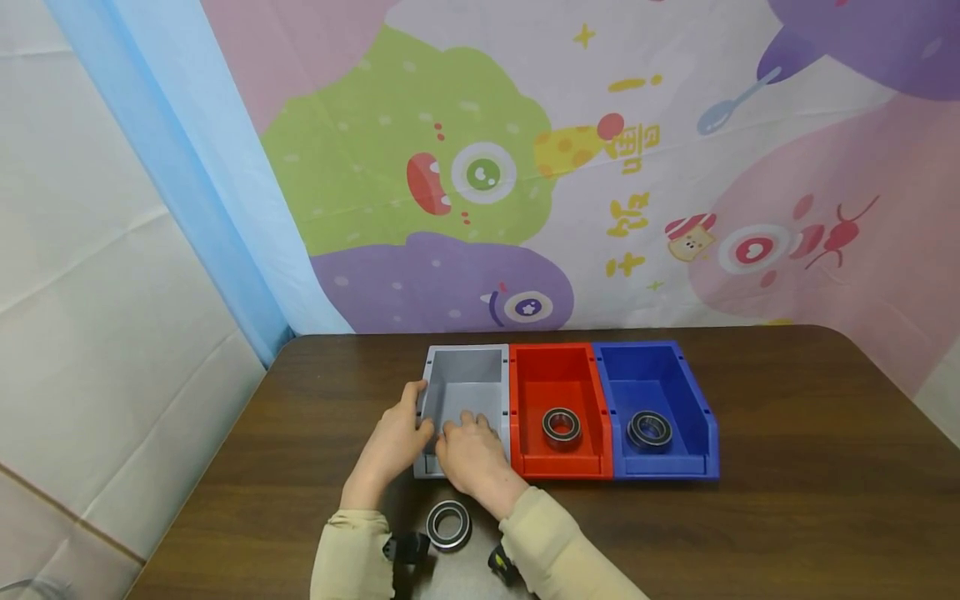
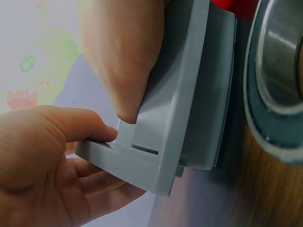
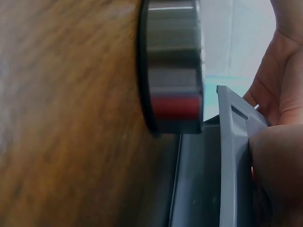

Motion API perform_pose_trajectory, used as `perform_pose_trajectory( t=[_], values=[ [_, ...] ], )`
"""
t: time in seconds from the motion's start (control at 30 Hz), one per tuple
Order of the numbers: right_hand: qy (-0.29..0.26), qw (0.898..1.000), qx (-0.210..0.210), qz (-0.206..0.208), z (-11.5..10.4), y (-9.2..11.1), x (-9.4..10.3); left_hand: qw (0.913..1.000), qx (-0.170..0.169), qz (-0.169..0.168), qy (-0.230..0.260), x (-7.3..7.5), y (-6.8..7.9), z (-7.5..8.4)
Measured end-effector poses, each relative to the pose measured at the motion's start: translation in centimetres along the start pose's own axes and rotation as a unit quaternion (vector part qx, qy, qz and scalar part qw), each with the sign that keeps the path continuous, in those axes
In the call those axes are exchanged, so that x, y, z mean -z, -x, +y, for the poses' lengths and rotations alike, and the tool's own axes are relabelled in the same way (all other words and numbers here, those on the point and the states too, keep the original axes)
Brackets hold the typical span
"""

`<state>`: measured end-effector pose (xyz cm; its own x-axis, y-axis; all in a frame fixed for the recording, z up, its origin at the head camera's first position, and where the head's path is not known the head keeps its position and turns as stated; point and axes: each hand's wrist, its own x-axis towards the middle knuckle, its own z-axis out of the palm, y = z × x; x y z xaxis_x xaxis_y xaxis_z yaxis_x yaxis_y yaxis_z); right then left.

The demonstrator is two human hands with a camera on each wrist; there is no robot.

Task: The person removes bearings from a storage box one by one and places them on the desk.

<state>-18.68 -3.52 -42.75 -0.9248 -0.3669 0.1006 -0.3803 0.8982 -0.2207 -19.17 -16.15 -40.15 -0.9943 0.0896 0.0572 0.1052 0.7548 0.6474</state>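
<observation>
My left hand [image 1: 390, 437] grips the left side wall of the grey bin [image 1: 468, 367], its thumb inside the wall and its fingers outside. My right hand [image 1: 476, 454] reaches over the front of the same bin, with its fingers down inside. What those fingertips touch is hidden. A ball bearing [image 1: 448, 526] lies on the table just in front of the grey bin, between the two forearms. It looms close in the left wrist view, and the right wrist view shows a bearing [image 3: 173, 71] edge-on.
A red bin [image 1: 525, 462] and a blue bin [image 1: 701, 465] adjoin the grey one on the right. One bearing [image 1: 561, 446] lies in the red bin, another [image 1: 648, 446] in the blue. Behind the wooden table [image 1: 810, 467] hangs a cartoon-printed curtain [image 1: 420, 275].
</observation>
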Motion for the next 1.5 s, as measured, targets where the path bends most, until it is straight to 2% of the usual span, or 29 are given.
perform_pose_trajectory(
  t=[0.63,0.93,1.27,1.5],
  values=[
    [-0.026,0.999,-0.009,0.040,-0.2,0.1,0.1,1.0000,0.005,0.003,-0.007,0.0,-0.1,0.0],
    [-0.065,0.996,-0.018,0.058,-0.3,0.3,0.4,0.9999,0.007,0.001,-0.008,0.0,-0.1,0.0],
    [-0.075,0.993,0.001,0.091,-0.1,0.6,0.8,0.9999,0.007,-0.003,-0.007,0.2,-0.2,0.1],
    [-0.078,0.992,0.015,0.097,-0.1,0.8,1.2,0.9999,0.005,-0.004,-0.013,0.1,-0.2,-0.1]
  ],
)
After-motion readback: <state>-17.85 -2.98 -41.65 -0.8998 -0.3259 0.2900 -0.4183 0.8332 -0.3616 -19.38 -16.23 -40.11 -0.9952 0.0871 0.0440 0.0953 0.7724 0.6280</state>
